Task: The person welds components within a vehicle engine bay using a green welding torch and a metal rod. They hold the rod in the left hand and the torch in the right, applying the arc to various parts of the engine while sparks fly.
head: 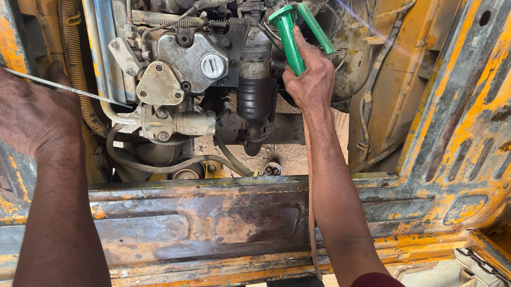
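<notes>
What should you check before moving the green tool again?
1. Right hand grips a green handle: ok.
2. Second green handle held too: not ok, it sticks out free.
3. Tool tip on its part: cannot tell, it runs out of view at the top.
4. Left hand braced on the yellow frame: ok.
5. Thin rod by the left hand is clear of the engine: not ok, its end reaches the engine.
6. Hoses clear of the right hand: ok.
</notes>
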